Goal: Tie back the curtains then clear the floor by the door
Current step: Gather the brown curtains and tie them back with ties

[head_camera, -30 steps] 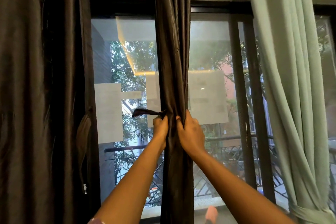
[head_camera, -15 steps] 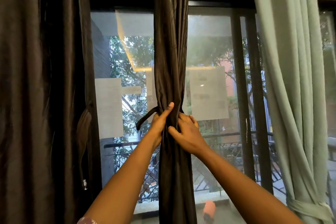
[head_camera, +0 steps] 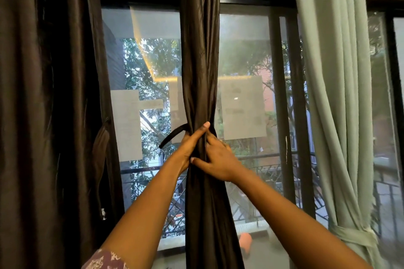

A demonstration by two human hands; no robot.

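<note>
A dark brown curtain (head_camera: 200,61) hangs gathered into a narrow bundle in front of the window's middle. A dark tie-back band (head_camera: 172,135) wraps the bundle at hand height, and its loose end sticks out to the left. My left hand (head_camera: 192,144) grips the bundle and the band from the left, with a finger stretched up across the fabric. My right hand (head_camera: 215,159) holds the bundle from the right, fingers curled onto the band and thumb pressed low against the fabric.
A wider dark curtain (head_camera: 43,116) covers the left side, with its own tie hanging at its edge. A pale green curtain (head_camera: 336,105) at the right is tied low with a green band (head_camera: 352,236). Behind the glass are a balcony railing and an orange pot (head_camera: 246,241).
Both hands shifted from pinching the bundle's front to wrapping round it. The band's free end dropped from level to slanting down-left. The view tilted slightly upward.
</note>
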